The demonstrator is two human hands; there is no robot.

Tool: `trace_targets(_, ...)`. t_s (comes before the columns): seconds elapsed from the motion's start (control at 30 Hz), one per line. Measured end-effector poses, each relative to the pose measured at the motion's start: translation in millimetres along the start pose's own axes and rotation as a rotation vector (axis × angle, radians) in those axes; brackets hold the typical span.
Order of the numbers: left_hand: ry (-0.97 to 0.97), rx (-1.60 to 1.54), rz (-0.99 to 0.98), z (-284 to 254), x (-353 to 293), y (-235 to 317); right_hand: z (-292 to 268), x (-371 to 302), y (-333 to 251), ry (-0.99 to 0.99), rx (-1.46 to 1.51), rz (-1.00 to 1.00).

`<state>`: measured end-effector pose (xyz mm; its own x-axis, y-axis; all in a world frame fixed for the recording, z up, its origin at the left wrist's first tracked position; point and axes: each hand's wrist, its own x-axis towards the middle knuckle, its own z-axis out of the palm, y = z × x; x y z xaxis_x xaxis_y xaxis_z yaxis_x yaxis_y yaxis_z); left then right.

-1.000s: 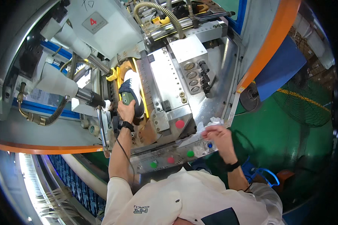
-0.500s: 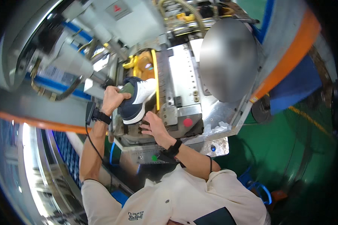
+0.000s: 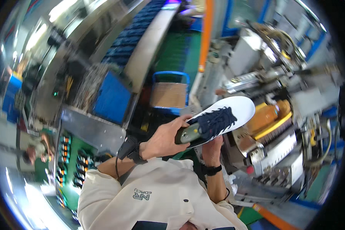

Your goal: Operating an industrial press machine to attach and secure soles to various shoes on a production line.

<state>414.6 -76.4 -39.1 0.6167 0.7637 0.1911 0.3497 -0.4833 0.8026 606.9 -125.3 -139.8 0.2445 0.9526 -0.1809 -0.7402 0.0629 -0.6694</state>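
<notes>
1 laced shoe [image 3: 217, 123] held in mid-air beside a machine [image 3: 293, 166]

1 shoe is at the centre of the view, in front of the wearer's chest, top side showing. Its white toe [image 3: 243, 108] points up and to the right, and navy laces [image 3: 223, 117] cross its upper. A hard green last [image 3: 188, 133] fills the opening at the heel end.

The left hand [image 3: 168, 135] is clamped on the green last, fingers on 1 side and thumb on the other; a black device [image 3: 129, 148] is strapped to that wrist. The right hand [image 3: 212, 150] is at the near side of the shoe, its fingertips hidden beneath; whether it grips, I cannot tell. A black band [image 3: 211, 170] circles that wrist.

Behind is the wearer's pale shirt [image 3: 161, 191]. To the right, in the machine, lies an orange-brown mould [image 3: 262, 119] with a yellow edge. Beyond the shoe, on the green floor [image 3: 183, 50], are an upright orange post [image 3: 206, 34] and a blue-rimmed basket [image 3: 170, 95] with something flat and brown inside. Farther left are a metal tabletop [image 3: 89, 128] and a blue panel [image 3: 113, 97]. At the far left, a blurred person [image 3: 38, 153] shows.
</notes>
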Motion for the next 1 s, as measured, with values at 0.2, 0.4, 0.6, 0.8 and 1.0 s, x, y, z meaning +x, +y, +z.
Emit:
trace_targets(0.2, 0.318, -0.193, -0.588, -65.3, -145.0, -49.7, 83.3, -24.8, 111.3, -0.272, -0.176, 0.447)
trace_targets(0.4, 0.923, -0.743, -1.075, -85.0, -280.2, -80.5, 118.7, -24.3, 197.7, -0.676, -0.622, 1.149)
trace_targets(0.6, 0.972, 0.117, -0.962, -56.8, -383.2, -135.7, 190.1, -20.5, 229.3, -1.025, -0.738, 0.858)
trace_targets(0.8, 1.875, -0.929, -1.099, -99.5, -395.9, -228.8, 168.8, -5.8, 237.1, -1.046, -0.798, 0.977)
trace_targets(1.0, 2.032, -0.803, -1.084, -181.3, -396.7, -346.9, 125.8, 42.7, 201.6, -0.662, -0.865, 0.820)
